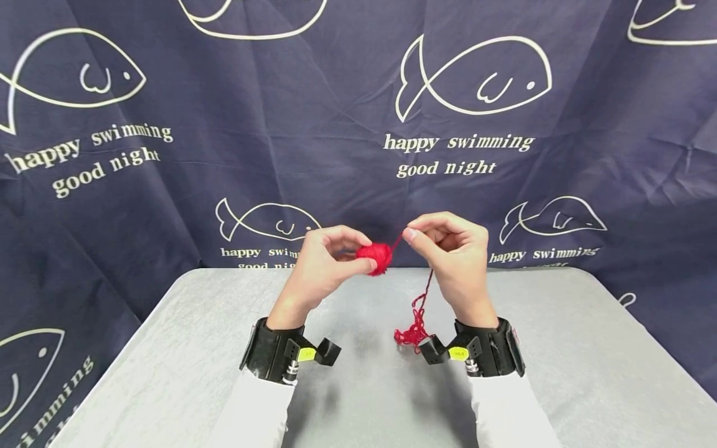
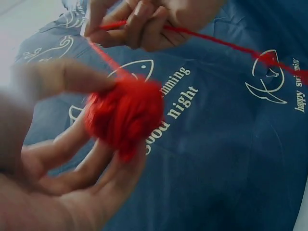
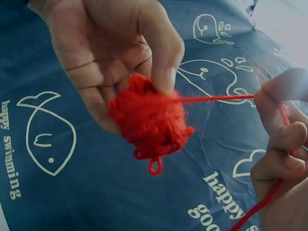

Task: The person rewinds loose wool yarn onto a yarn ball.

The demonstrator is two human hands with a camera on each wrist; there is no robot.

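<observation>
A small ball of red yarn (image 1: pixel 374 257) is held above the table between the thumb and fingers of my left hand (image 1: pixel 322 264). My right hand (image 1: pixel 454 255) pinches the yarn strand (image 1: pixel 398 240) between thumb and forefinger, a short way right of the ball. Between the two hands the strand looks taut. In the right wrist view, it runs on past the curled fingers of the right hand (image 3: pixel 284 154). A small loop (image 3: pixel 155 165) sticks out from the ball's underside. Below the right hand, the strand hangs to a loose tangle of yarn (image 1: pixel 413 333) on the table.
The grey table (image 1: pixel 196 348) lies under both hands. Behind it hangs a dark blue cloth (image 1: pixel 347 124) with white fish drawings and lettering. Both wrists wear black straps with small cameras, and the right one (image 1: pixel 434 350) is close to the tangle.
</observation>
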